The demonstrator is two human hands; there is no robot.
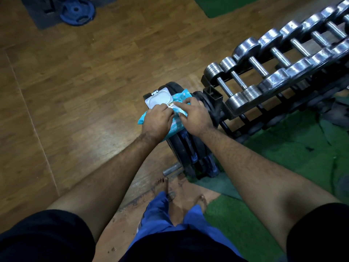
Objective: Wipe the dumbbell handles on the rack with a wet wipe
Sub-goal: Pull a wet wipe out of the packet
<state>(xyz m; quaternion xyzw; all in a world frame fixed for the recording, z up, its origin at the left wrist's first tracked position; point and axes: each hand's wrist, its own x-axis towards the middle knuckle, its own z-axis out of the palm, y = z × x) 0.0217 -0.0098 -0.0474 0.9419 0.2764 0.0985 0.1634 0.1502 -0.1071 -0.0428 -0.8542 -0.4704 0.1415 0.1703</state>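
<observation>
a teal wet wipe pack (pixel 178 123) lies on top of upright black weight plates (pixel 186 148), its white flip lid (pixel 159 97) open. the left hand (pixel 158 122) pinches at the pack's opening, while the right hand (pixel 195 115) rests on the pack with fingers spread. to the right, chrome dumbbells (pixel 279 57) sit in rows on a black rack (pixel 213 91). a blue plate (pixel 76 11) lies far off on the wooden floor (pixel 85 82).
</observation>
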